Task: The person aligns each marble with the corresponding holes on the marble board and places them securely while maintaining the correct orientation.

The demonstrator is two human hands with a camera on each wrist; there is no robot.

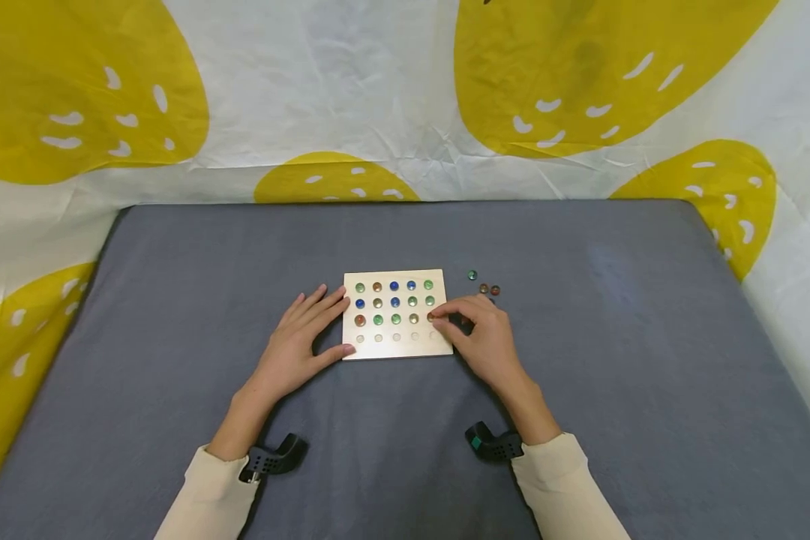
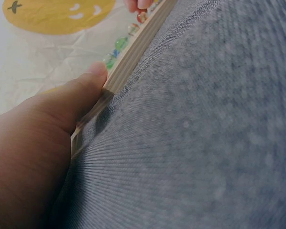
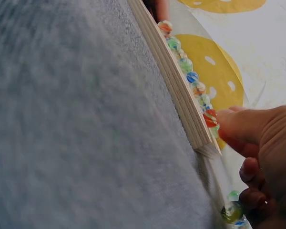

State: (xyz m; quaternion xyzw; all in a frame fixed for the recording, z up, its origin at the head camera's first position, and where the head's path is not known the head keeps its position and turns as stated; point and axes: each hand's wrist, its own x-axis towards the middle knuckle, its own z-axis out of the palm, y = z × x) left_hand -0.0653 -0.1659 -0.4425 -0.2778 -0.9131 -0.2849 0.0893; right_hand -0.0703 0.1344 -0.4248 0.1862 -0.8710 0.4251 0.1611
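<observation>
A pale wooden board (image 1: pixel 388 349) with rows of round hollows lies on the cloth. Glass marbles in green, blue, amber and red fill its upper rows, and the front row of hollows is bare. Along the board's left edge rests my left hand (image 1: pixel 297 341), fingers spread and thumb (image 2: pixel 93 78) against the side. My right hand (image 1: pixel 484 337) pinches a red-orange marble (image 3: pixel 210 118) between thumb and forefinger at the right end of the third row. Its other fingers curl beneath, close to a dark yellow-green marble (image 3: pixel 232 212).
Loose marbles lie right of the board, among them a green one (image 1: pixel 472 275) and a reddish one (image 1: pixel 496 290); others are partly hidden by the right hand. Grey cloth (image 1: pixel 614 360) covers the table. A white curtain with yellow shapes (image 1: pixel 378 90) hangs behind it.
</observation>
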